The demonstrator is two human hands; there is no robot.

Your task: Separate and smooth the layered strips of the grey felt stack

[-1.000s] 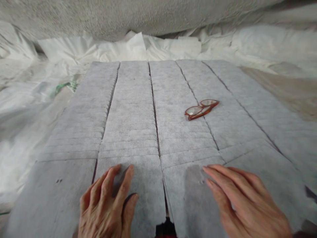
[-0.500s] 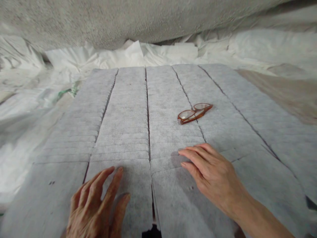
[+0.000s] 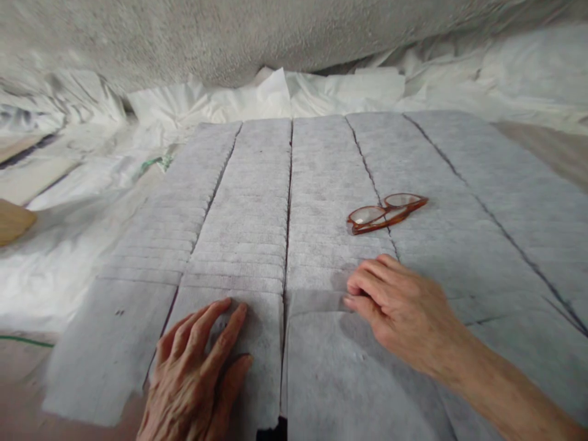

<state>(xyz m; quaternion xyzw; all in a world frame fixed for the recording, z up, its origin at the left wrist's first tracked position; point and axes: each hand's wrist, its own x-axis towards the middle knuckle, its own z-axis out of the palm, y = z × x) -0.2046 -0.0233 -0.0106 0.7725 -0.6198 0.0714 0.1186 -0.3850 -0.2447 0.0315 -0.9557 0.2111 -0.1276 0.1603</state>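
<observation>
Nearest of all, well in front of the glasses (image 3: 384, 226) and off to their left, the left hand (image 3: 188, 376) is lying loose with its fingers spread, maybe to keep the grey cloth pieces (image 3: 248, 202) from sliding. The top grey cloth sheet (image 3: 331, 367) is lying in front of the glasses too. Just in front of the glasses, the right hand (image 3: 404, 312) is bending its fingers close to its thumb by the sheet's far edge, perhaps to pick it up; I can't tell if it is pinching any cloth. The glasses are resting folded across a gap, likely put there to be out of the way. Past them, white crumpled wrapping (image 3: 215, 101) is spreading out. Since the last frame, the right fingers are curling in more, and a yellow thing (image 3: 16, 223) is showing far left of the glasses.
</observation>
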